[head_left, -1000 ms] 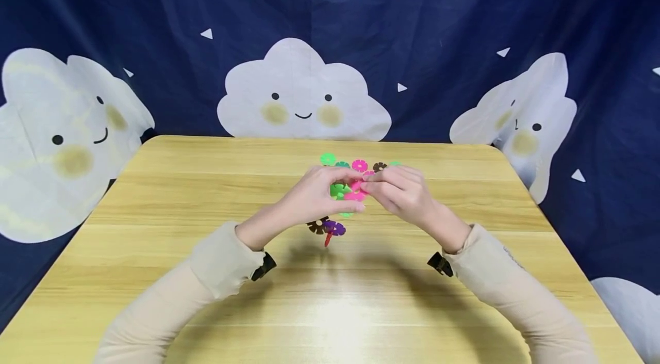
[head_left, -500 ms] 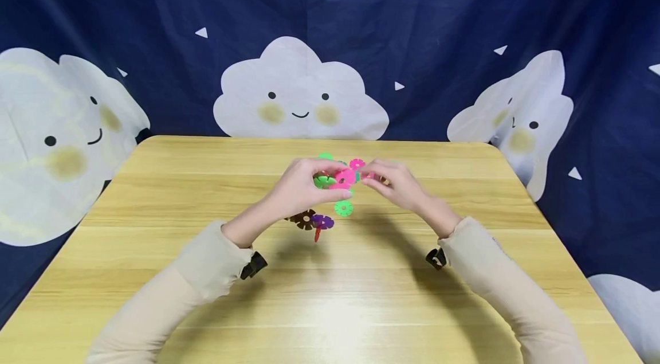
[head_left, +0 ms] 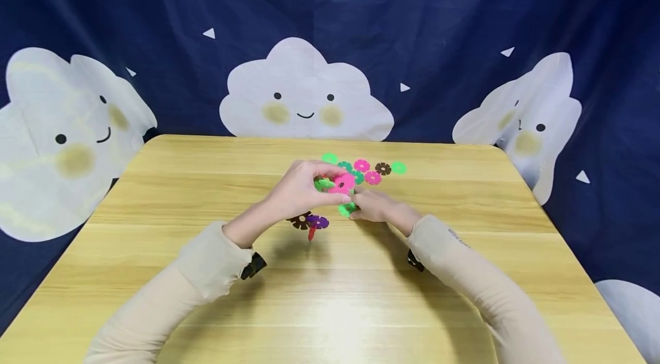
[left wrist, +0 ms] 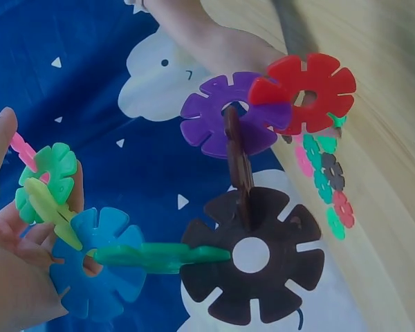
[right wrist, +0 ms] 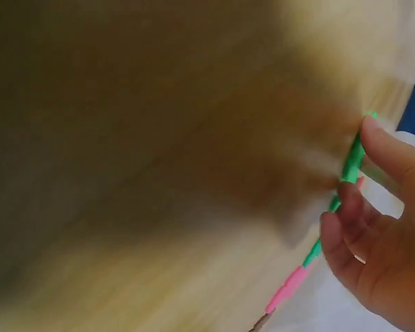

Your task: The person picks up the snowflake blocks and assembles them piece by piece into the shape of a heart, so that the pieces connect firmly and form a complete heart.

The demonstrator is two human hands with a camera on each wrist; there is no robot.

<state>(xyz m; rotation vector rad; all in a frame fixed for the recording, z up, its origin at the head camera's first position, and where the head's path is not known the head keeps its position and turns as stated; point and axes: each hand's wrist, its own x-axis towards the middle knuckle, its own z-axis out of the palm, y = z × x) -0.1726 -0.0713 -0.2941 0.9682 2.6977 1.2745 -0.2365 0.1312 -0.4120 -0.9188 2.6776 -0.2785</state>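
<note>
In the head view my left hand (head_left: 301, 189) holds up a chain of interlocked slotted plastic discs by its pink end (head_left: 342, 182). The left wrist view shows more of that chain: a blue disc (left wrist: 117, 287), a green disc (left wrist: 162, 257), a large brown disc (left wrist: 252, 301), a purple disc (left wrist: 200, 121) and a red disc (left wrist: 325, 76). Low at the table, my right hand (head_left: 378, 205) pinches a loose bright green disc (head_left: 345, 210). From the right wrist, the thumb and fingertips sit at opposite edges of this green disc (right wrist: 355, 158).
Several loose discs lie beyond the hands, among them a pink disc (head_left: 362, 161), a brown disc (head_left: 383, 164) and a light green disc (head_left: 399, 167). The wooden table (head_left: 438, 295) reaches back to a dark blue cloud-print curtain (head_left: 438, 20).
My right hand has left the chain's pink end and come down to the green disc on the table. The left hand keeps its hold on the chain, which has shifted slightly left.
</note>
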